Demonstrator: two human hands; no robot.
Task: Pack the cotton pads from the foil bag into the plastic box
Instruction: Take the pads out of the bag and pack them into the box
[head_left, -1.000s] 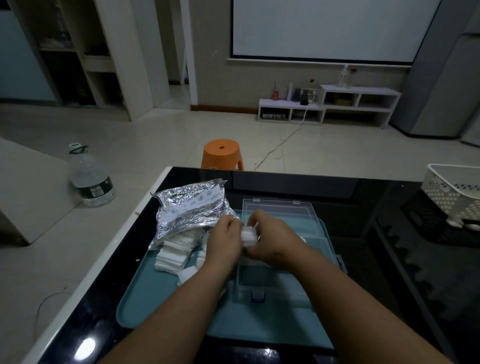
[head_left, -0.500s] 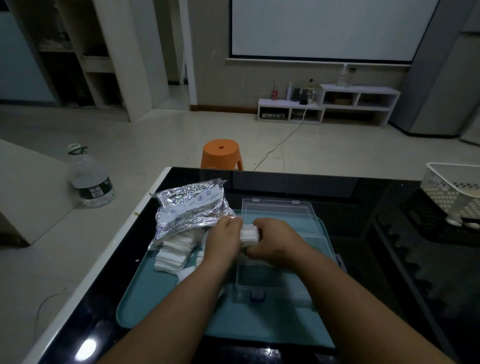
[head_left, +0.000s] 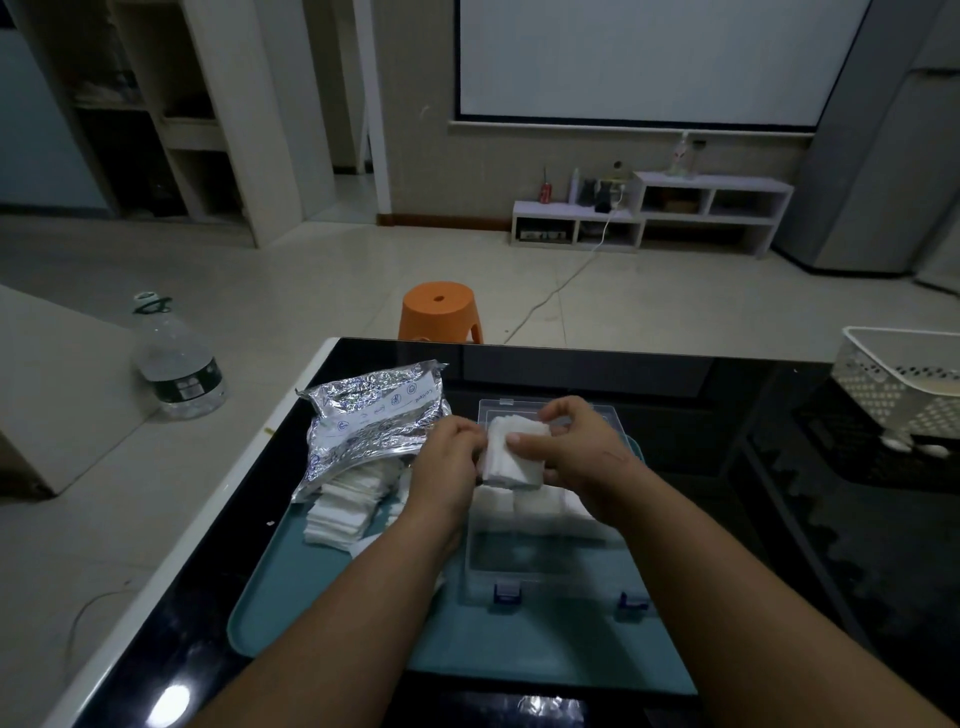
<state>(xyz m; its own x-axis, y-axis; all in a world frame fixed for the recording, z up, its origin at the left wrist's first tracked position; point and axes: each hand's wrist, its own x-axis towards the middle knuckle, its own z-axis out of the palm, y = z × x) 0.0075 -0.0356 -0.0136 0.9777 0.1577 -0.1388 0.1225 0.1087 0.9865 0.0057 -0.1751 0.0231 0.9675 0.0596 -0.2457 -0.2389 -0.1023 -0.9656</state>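
Cotton pads (head_left: 517, 454) stack over plastic box (head_left: 540, 564), pinched in curled fingers (head_left: 527, 442) of left hand (head_left: 449, 460) and right hand (head_left: 589, 460).

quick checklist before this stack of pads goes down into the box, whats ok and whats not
1. Grip: the left hand and right hand pinch the stack of pads from both sides: ok.
2. Box open: the lid of the plastic box lies folded back: ok.
3. Room: a row of pads fills the far part, the near part is bare: ok.
4. Stack squared: its edges are partly hidden by fingers: cannot tell.
5. Foil bag emptied: loose pads lie at its mouth on the tray: not ok.
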